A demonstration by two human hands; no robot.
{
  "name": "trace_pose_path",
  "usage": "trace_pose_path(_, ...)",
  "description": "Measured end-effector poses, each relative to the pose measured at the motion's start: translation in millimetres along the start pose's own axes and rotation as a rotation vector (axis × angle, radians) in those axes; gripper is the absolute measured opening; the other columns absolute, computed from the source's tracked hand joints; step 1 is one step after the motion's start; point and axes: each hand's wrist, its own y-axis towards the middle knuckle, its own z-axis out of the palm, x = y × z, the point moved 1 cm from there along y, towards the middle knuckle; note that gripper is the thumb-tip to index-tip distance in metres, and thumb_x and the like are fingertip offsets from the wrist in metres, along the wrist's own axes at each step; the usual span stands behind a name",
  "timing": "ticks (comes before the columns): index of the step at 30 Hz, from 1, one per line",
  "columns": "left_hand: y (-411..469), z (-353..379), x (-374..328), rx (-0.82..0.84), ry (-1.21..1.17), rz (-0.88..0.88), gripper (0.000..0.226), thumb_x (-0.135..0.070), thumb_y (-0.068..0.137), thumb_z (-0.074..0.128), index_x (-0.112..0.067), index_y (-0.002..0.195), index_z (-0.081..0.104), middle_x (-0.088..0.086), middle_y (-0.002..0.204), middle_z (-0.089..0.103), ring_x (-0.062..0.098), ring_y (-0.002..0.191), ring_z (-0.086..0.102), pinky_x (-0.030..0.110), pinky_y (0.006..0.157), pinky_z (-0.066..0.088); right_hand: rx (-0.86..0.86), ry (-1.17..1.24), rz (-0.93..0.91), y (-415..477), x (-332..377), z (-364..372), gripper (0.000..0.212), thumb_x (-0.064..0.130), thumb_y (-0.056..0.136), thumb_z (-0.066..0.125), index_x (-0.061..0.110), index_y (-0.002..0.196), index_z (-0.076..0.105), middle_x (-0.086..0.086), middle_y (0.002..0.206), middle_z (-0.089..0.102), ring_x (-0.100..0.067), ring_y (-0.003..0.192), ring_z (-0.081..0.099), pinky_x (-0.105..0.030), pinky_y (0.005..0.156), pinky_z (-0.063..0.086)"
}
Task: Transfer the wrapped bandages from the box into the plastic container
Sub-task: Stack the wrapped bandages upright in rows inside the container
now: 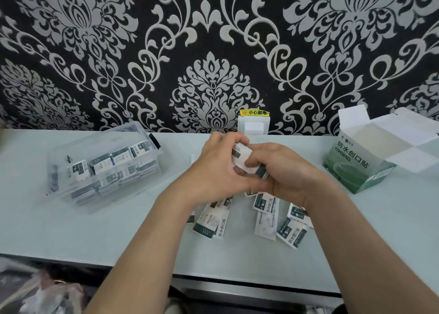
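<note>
Both hands meet above the middle of the table around a small stack of wrapped bandages [242, 158], white with dark green ends. My left hand [217, 164] curls round the stack from the left, while my right hand [282, 169] pinches it from the right. Several loose wrapped bandages [266, 215] lie scattered on the table below my hands. A clear plastic container [102, 166] at the left holds several bandages in rows. The green and white box [356, 164] stands open at the right, and its inside looks empty.
The pale table [71, 230] runs along a patterned black and grey wall. A white wall socket with a yellow warning label [254, 123] sits behind my hands. Crumpled plastic bags [42, 292] lie below the table's front edge at the lower left.
</note>
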Motion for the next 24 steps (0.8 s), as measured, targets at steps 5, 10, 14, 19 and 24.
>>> trace_pose_path(5, -2.9, -23.9, 10.5, 0.02, -0.415, -0.03, 0.024, -0.003, 0.096, 0.054, -0.019, 0.108, 0.067, 0.003, 0.075, 0.065, 0.01, 0.06, 0.054, 0.023, 0.054, 0.046, 0.093, 0.061, 0.012, -2.4, 2.2, 8.6, 0.04, -0.006, 0.08, 0.03, 0.004, 0.111, 0.053, -0.022, 0.07, 0.056, -0.014, 0.042, 0.027, -0.023, 0.044, 0.025)
trace_pose_path(10, -5.2, -35.4, 17.5, -0.057, -0.454, -0.08, 0.026, 0.003, 0.095, 0.051, -0.016, 0.1, 0.068, 0.005, 0.061, 0.057, 0.008, 0.049, 0.049, 0.019, 0.048, 0.042, 0.005, -0.021, -0.048, -5.9, 2.0, 21.7, 0.021, -0.002, 0.094, 0.035, 0.008, 0.105, 0.05, -0.022, 0.079, 0.066, -0.022, 0.049, 0.051, -0.027, 0.05, 0.045)
trace_pose_path(14, -6.9, -49.4, 27.9, -0.149, -0.436, -0.135, 0.027, -0.001, 0.096, 0.052, -0.022, 0.097, 0.069, -0.001, 0.058, 0.057, 0.008, 0.052, 0.05, 0.022, 0.052, 0.042, -0.252, -0.253, -0.25, -6.4, 2.0, 33.9, 0.004, 0.008, 0.097, 0.055, 0.01, 0.097, 0.052, -0.012, 0.075, 0.067, -0.016, 0.053, 0.064, -0.027, 0.056, 0.05)
trace_pose_path(19, -15.1, -60.3, 31.6, -0.204, -0.481, -0.159, 0.029, -0.001, 0.097, 0.046, -0.019, 0.103, 0.068, 0.008, 0.074, 0.063, 0.009, 0.057, 0.051, 0.025, 0.058, 0.042, -0.43, -0.232, -0.218, 7.3, -0.4, 59.3, 0.023, 0.013, 0.101, 0.042, 0.016, 0.107, 0.064, -0.007, 0.073, 0.06, -0.01, 0.052, 0.047, -0.02, 0.048, 0.038)
trace_pose_path(24, -19.6, -65.9, 29.0, -0.235, -0.361, -0.182, 0.03, -0.003, 0.098, 0.042, -0.023, 0.107, 0.063, -0.006, 0.079, 0.056, 0.012, 0.064, 0.05, 0.029, 0.065, 0.043, -0.397, -0.332, -0.165, 29.3, 0.8, 102.6, 0.051, 0.033, 0.087, 0.036, 0.017, 0.135, 0.047, 0.002, 0.1, 0.047, -0.011, 0.08, 0.043, -0.028, 0.066, 0.037)
